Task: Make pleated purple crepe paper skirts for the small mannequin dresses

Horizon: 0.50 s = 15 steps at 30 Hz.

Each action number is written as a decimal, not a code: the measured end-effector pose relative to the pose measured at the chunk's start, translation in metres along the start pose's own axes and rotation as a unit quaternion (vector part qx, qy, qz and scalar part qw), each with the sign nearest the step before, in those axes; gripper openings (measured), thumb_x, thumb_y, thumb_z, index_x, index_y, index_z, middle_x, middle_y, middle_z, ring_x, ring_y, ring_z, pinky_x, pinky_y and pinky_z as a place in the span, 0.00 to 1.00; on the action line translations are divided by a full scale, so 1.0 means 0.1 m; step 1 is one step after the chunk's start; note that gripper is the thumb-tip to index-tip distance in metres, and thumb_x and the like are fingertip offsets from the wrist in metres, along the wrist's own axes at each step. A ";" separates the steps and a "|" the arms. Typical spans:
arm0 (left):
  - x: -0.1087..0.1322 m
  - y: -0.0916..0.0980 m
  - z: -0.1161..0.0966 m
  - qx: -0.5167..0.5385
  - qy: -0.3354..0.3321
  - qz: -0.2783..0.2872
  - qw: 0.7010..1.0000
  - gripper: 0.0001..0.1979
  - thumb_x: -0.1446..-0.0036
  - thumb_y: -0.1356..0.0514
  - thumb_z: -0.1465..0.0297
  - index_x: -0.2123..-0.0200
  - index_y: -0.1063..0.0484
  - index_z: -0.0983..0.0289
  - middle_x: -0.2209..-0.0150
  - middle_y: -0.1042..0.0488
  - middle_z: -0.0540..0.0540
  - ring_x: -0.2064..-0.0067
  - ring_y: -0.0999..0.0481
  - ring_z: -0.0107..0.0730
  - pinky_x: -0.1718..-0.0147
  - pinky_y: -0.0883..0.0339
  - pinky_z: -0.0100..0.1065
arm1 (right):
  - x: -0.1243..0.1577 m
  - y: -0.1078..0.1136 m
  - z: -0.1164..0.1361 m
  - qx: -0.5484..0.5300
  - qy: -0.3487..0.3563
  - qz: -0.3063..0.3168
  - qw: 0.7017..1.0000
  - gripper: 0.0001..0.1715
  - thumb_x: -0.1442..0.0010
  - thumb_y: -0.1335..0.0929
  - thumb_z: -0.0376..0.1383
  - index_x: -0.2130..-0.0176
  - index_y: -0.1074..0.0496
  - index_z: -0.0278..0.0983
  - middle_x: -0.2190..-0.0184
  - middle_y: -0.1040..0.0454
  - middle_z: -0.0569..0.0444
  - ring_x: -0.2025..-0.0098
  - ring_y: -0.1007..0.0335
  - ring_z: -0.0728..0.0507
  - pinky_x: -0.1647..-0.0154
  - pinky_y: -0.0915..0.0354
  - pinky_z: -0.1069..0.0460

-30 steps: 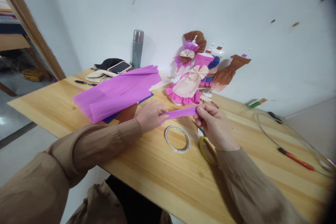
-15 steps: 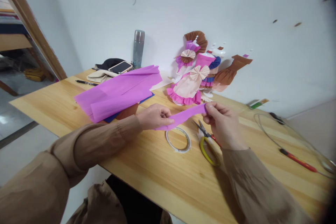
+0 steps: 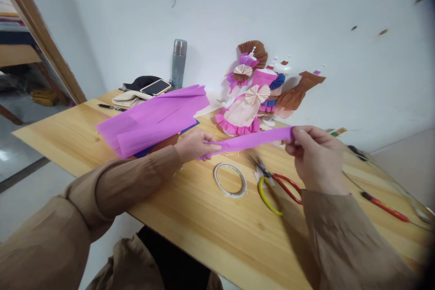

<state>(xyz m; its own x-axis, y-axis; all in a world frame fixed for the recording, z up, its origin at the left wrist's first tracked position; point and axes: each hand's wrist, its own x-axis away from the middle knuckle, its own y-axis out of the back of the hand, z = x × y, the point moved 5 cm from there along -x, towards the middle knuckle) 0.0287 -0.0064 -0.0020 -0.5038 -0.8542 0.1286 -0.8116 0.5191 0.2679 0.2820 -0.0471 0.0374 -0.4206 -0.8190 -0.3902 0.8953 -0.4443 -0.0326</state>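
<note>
A purple crepe paper strip stretches between my two hands above the table. My left hand pinches its left end, with a short bit of paper showing below the fingers. Thumb and fingers of my right hand grip the other end, higher and to the right. Beneath the strip lies a roll of tape. Scissors with one yellow and one red handle rest beside it, blades slightly apart, over a small pale scrap.
Larger purple crepe paper sheets lie at the left. Paper-dressed figures stand against the wall. Behind the sheets are a thermos, a phone and a pen. A red-handled tool with a cord lies at the right.
My right hand has moved right and slightly up, so more of the strip is drawn out between the hands. My left hand has shifted slightly left and up, still pinching the strip.
</note>
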 end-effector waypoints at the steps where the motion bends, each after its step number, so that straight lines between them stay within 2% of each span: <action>1: 0.00 0.03 -0.02 0.003 0.002 -0.013 1.000 0.12 0.44 0.38 0.75 0.79 0.30 0.68 0.87 0.34 0.44 0.85 0.36 0.17 0.84 0.43 0.19 | -0.01 0.03 0.00 0.003 0.000 -0.008 1.000 0.15 0.54 0.22 0.45 0.77 0.25 0.40 0.84 0.32 0.58 0.84 0.44 0.52 0.85 0.52 0.54; 6: -0.02 0.12 -0.05 0.025 -0.006 -0.052 0.998 0.12 0.43 0.38 0.77 0.79 0.31 0.68 0.88 0.35 0.44 0.85 0.36 0.17 0.83 0.41 0.20 | -0.07 0.12 -0.07 0.046 -0.018 -0.023 0.999 0.18 0.55 0.22 0.49 0.78 0.26 0.42 0.85 0.33 0.58 0.83 0.45 0.52 0.85 0.52 0.53; 10: -0.04 0.17 -0.02 0.042 -0.012 -0.070 0.997 0.16 0.40 0.39 0.76 0.81 0.34 0.67 0.89 0.37 0.44 0.86 0.38 0.17 0.84 0.42 0.20 | -0.09 0.12 -0.18 0.057 -0.060 0.001 0.997 0.22 0.59 0.21 0.52 0.80 0.27 0.41 0.85 0.34 0.58 0.83 0.46 0.52 0.85 0.52 0.54; 15: -0.08 0.23 0.03 0.086 -0.001 -0.105 0.991 0.15 0.38 0.42 0.78 0.78 0.33 0.68 0.87 0.35 0.44 0.85 0.36 0.17 0.82 0.39 0.20 | -0.10 0.13 -0.32 0.063 -0.117 0.037 0.990 0.23 0.62 0.20 0.51 0.80 0.28 0.39 0.84 0.33 0.57 0.82 0.44 0.53 0.85 0.50 0.55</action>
<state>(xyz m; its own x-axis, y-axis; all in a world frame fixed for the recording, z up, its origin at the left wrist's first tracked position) 0.0131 0.0124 0.0007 -0.3195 -0.9437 0.0857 -0.9367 0.3282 0.1220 0.3030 -0.0331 0.0119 -0.3910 -0.9058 -0.1632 0.9055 -0.4104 0.1084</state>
